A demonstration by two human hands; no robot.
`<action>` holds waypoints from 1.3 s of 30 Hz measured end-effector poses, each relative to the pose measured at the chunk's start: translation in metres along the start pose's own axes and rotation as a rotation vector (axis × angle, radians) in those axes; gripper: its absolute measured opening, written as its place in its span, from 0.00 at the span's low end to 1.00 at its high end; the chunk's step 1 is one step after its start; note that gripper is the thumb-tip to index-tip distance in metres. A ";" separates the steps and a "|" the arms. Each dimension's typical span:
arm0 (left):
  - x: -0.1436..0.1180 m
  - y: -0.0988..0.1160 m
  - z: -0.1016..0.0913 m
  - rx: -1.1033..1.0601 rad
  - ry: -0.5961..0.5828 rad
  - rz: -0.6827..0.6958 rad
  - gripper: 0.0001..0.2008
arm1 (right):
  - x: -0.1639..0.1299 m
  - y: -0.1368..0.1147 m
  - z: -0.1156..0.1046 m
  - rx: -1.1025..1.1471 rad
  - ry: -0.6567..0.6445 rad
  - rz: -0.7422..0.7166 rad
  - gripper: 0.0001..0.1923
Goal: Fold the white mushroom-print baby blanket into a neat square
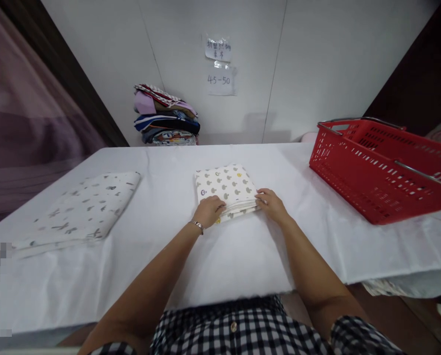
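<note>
A small folded cream cloth (226,186) with grey and yellow mushroom prints lies in the middle of the white-covered table (220,256). My left hand (208,210) rests on its near left corner, fingers curled over the edge. My right hand (271,204) grips the near right corner of the same cloth. A bracelet sits on my left wrist.
A larger folded white cloth (80,211) with grey prints lies at the left. A red plastic basket (383,167) with metal handles stands at the right. A stack of folded coloured cloths (165,116) sits against the back wall under two paper notes (219,65).
</note>
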State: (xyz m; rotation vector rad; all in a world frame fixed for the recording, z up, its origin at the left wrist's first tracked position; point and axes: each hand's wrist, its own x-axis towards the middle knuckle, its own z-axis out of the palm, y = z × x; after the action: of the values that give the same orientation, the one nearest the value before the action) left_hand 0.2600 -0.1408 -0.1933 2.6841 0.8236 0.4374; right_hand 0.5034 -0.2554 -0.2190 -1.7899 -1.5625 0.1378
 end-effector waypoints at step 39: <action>0.025 0.016 0.009 0.013 -0.030 -0.094 0.09 | 0.008 -0.003 0.032 -0.189 0.095 -0.226 0.09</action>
State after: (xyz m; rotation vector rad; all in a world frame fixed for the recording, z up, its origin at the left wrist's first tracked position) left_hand 0.2907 -0.1411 -0.1903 2.6434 0.9429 0.3697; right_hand 0.4857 -0.2339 -0.2370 -1.7181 -1.7424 -0.2055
